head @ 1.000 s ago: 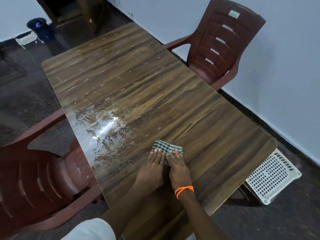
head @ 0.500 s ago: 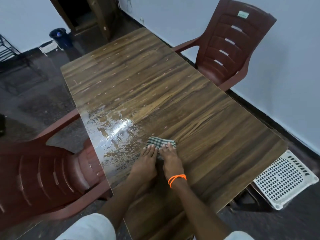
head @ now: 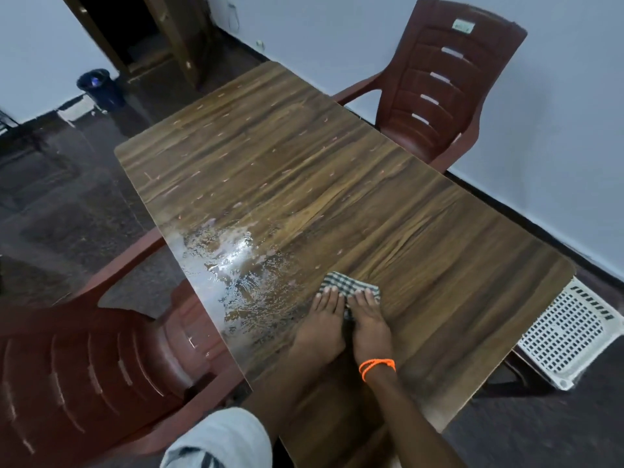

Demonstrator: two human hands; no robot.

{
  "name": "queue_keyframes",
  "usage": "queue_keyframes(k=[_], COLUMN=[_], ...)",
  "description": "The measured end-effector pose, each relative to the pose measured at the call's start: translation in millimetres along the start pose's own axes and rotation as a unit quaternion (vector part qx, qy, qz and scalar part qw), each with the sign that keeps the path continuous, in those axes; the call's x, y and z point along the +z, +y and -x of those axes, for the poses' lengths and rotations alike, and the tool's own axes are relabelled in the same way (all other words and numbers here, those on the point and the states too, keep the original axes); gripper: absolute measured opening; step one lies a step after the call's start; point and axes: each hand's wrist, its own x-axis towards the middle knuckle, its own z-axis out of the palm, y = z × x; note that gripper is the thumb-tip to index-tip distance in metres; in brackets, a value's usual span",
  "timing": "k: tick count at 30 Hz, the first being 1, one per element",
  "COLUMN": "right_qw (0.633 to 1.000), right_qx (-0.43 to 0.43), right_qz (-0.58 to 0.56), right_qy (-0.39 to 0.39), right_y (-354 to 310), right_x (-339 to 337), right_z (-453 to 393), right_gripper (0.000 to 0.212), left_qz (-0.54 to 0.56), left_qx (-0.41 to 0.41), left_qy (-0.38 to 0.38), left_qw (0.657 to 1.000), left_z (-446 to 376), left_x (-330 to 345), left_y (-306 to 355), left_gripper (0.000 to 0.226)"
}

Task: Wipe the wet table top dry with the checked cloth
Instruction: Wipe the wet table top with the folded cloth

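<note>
Both hands, left hand (head: 322, 324) and right hand (head: 368, 324), press flat, fingers straight, on the checked cloth (head: 347, 286); the puddle (head: 236, 265) lies at ten o'clock.

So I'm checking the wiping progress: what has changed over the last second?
Little. Both hands, left and right, still press flat on the checked cloth beside the puddle; only the camera shifted. The puddle by the table's left edge looks about as large. No grip taken or released.

Glossy wood-grain table top (head: 337, 170), wet patch (head: 236, 265) shining; woven checked cloth (head: 347, 285); plastic chairs (head: 445, 79).
</note>
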Motion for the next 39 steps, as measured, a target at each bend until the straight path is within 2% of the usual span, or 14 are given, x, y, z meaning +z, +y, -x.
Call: queue_keyframes(k=[3,7,11,14,18,24,30,34,39], right_qw=[0.999,0.999,0.999,0.999,0.998,0.992,0.997,0.999,0.996], right_qx=[0.030,0.028,0.033,0.014,0.039,0.106,0.075,0.040,-0.015], right_qz=[0.001,0.005,0.006,0.033,0.045,0.029,0.016,0.016,0.051], right_qy=[0.012,0.015,0.002,-0.006,0.021,0.068,0.015,-0.029,-0.072], right_y=[-22,-56,-91,-102,-95,-99,-135,-149,-137], right_x=[26,58,80,76,55,65,101,114,91], right_z=[-12,2,44,84,106,68,69,106,141], right_gripper=[0.048,0.048,0.055,0.059,0.066,0.053,0.052,0.053,0.052], left_qz=[0.019,0.041,0.043,0.028,0.039,0.051,0.051,0.098,0.104], left_qx=[0.030,0.042,0.087,0.126,0.145,0.136,0.108,0.143,0.150], left_qy=[0.021,0.024,0.053,0.039,-0.036,-0.002,0.013,0.039,-0.009], left_qw=[0.999,0.998,0.994,0.991,0.988,0.989,0.993,0.984,0.983], left_z=[-9,16,71,103,111,73,87,123,160], left_x=[4,15,24,35,45,32,25,40,63], left_y=[-38,-86,-118,-123,-104,-107,-150,-180,-159], left_gripper=[0.082,0.069,0.065,0.069,0.072,0.074,0.075,0.072,0.073])
